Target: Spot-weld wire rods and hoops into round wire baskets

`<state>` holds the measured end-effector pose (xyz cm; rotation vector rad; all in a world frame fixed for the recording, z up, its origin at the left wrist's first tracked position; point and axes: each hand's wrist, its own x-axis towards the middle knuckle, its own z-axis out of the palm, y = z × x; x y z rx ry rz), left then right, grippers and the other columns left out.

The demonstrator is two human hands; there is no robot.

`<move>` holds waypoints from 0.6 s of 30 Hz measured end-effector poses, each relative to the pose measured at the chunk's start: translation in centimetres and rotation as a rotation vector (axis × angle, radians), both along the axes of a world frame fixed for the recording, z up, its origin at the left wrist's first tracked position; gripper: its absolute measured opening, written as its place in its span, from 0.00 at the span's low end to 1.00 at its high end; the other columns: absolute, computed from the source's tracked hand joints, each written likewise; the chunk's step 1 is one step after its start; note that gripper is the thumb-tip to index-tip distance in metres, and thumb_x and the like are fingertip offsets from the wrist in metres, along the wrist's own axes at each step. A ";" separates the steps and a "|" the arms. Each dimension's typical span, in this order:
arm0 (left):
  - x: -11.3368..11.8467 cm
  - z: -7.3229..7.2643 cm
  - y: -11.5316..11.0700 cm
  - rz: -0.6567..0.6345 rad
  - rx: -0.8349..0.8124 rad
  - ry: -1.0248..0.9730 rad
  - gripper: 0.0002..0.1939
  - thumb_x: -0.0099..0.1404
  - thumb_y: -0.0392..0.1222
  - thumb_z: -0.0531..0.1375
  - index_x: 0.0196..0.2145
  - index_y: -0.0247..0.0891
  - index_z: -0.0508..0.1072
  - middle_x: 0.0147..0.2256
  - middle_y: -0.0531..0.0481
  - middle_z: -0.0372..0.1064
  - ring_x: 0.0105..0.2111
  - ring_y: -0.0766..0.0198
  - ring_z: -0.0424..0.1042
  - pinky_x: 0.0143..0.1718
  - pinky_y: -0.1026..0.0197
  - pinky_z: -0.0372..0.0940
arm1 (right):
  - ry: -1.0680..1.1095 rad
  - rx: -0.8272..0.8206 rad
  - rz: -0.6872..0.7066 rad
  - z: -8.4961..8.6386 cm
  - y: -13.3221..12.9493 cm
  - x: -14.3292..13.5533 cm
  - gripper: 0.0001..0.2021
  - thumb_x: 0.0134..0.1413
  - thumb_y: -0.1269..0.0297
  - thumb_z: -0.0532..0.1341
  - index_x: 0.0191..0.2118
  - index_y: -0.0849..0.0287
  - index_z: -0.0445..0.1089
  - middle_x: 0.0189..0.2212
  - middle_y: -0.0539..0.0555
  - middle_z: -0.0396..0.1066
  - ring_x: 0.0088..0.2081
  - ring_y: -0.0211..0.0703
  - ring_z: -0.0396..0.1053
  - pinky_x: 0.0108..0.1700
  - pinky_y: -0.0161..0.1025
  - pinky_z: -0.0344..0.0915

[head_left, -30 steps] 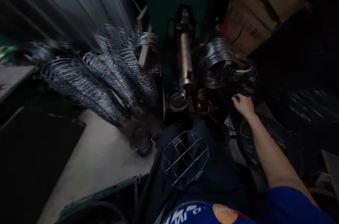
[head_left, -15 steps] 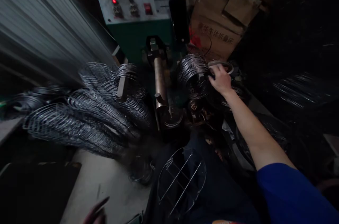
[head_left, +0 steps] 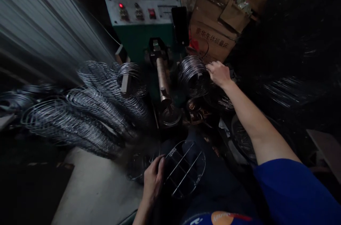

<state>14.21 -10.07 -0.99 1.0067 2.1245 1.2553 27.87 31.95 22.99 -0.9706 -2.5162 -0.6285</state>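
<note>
A round wire rack (head_left: 186,170) with crossbars lies over my lap. At its left edge is my left hand (head_left: 154,177), thumb and fingers closed on the rim. My right hand (head_left: 218,73) reaches forward to the right side of a coil of wire rings (head_left: 193,72), its fingers bent together at the coil's edge; what they pinch is too small to make out. Between the two coils stands a machine with a metal cylinder arm (head_left: 162,77) and a round lower part. The smaller ring coil (head_left: 130,70) hangs on a bar to the left.
Long stacks of wire rings (head_left: 69,125) spread out at the left. Behind the arm is a green machine body with a control panel (head_left: 144,10) and a lit red lamp. A dark phone (head_left: 180,26) leans there, beside a cardboard box (head_left: 210,37).
My left hand has come up from the bottom edge and taken hold of the rack's rim. My right hand has shifted slightly left, closer against the coil. The view has moved a little.
</note>
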 end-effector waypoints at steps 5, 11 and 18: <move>0.7 -0.1 2.6 0.054 0.132 0.030 0.26 0.68 0.61 0.52 0.40 0.36 0.79 0.40 0.42 0.79 0.41 0.54 0.78 0.45 0.57 0.71 | -0.163 0.056 0.117 0.3 -7.0 3.6 0.13 0.66 0.71 0.52 0.46 0.60 0.75 0.42 0.61 0.73 0.48 0.55 0.66 0.33 0.42 0.59; 0.5 -0.3 3.9 0.147 0.241 0.068 0.21 0.70 0.54 0.53 0.36 0.36 0.78 0.35 0.44 0.78 0.37 0.60 0.76 0.42 0.61 0.68 | 0.471 -0.182 0.240 0.5 -14.6 10.3 0.13 0.68 0.58 0.57 0.50 0.54 0.76 0.36 0.56 0.76 0.34 0.47 0.72 0.37 0.44 0.65; 4.2 -0.7 -2.2 0.218 0.060 -0.194 0.31 0.73 0.61 0.47 0.47 0.34 0.79 0.39 0.45 0.78 0.40 0.58 0.76 0.42 0.61 0.67 | 0.598 -1.104 0.068 -16.6 -19.4 10.5 0.20 0.59 0.50 0.57 0.45 0.59 0.77 0.20 0.50 0.66 0.23 0.45 0.65 0.26 0.40 0.62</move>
